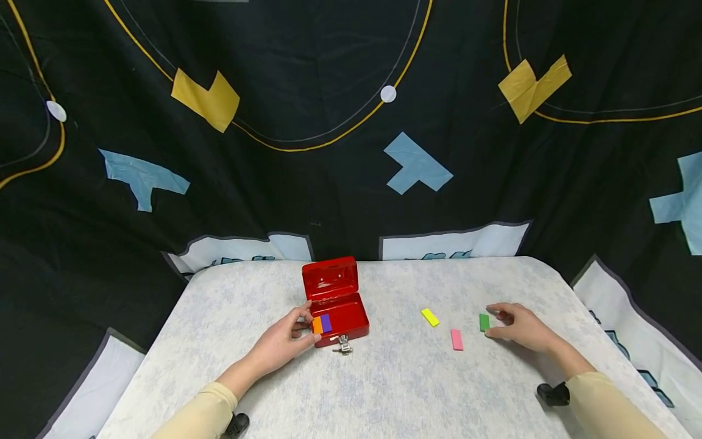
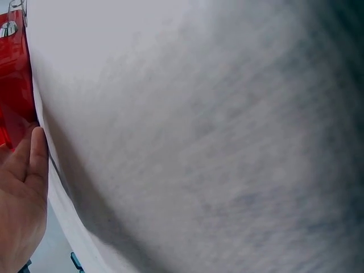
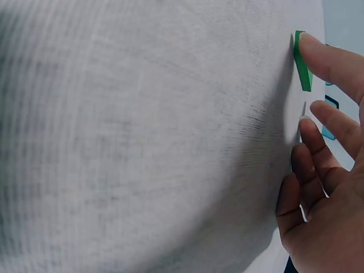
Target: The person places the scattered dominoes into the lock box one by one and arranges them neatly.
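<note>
A red metal cash box (image 1: 351,314) stands on the table with its lid (image 1: 330,277) raised. Inside, at the left, lie an orange block (image 1: 317,325) and a purple block (image 1: 326,323) side by side. My left hand (image 1: 282,338) rests against the box's left side, thumb near the front corner and forefinger farther back. A silver latch (image 1: 343,344) hangs at the box's front. On the right, my right hand (image 1: 521,329) is spread around a flat green block (image 1: 484,322) lying on the table. In the right wrist view the thumb touches the green block (image 3: 302,62), with the forefinger apart from it.
A yellow block (image 1: 430,317) and a pink block (image 1: 457,339) lie on the table (image 1: 395,390) between the box and my right hand. Behind the table's far edge hangs a dark patterned curtain (image 1: 329,201).
</note>
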`<state>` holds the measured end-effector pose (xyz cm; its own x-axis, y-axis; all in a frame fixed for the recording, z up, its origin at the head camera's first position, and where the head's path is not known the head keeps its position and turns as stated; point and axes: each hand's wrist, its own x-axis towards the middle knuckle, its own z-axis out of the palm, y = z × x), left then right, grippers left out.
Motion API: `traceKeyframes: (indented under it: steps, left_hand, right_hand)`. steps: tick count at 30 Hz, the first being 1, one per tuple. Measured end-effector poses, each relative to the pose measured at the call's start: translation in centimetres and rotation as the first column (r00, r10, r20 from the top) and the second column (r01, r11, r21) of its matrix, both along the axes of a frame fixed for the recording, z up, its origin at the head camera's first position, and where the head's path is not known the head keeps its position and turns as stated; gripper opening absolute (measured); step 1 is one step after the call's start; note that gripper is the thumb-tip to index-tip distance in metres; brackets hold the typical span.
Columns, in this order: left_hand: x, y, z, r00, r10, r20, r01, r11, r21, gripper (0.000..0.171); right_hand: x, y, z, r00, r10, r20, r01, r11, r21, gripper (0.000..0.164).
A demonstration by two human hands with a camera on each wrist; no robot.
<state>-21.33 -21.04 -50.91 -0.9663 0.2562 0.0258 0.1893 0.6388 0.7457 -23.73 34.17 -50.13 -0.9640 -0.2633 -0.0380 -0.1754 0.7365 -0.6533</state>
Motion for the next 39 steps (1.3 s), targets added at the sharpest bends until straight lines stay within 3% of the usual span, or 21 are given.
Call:
traceKeyframes:
  steps: [12,23,29,39]
  left_hand:
    - [-0.4,0.1,0.1,1.000,-0.010,0.004,0.010,1.000,0.006,0.036]
    - [-0.5,0.0,0.0,1.000,-0.003,-0.001,0.003,1.000,0.008,0.034]
    - [0.1,-0.2,-0.3,1.000,0.015,0.024,-0.015,1.000,0.005,0.035]
    - [-0.2,0.0,-0.3,1.000,0.005,0.011,-0.005,1.000,0.017,0.038]
  right_hand:
    - [0.0,0.4,-0.2,0.998,-0.022,0.064,0.024,0.999,-0.036,0.065]
    - [-0.2,0.4,-0.5,0.999,-0.016,0.044,0.019,0.997,-0.073,0.057]
    - [-0.2,0.1,-0.8,0.998,-0.011,0.054,0.015,0.996,-0.087,0.054]
    - [-0.1,0.3,-1.1,0.997,-0.055,0.059,0.059,0.997,-0.057,0.053]
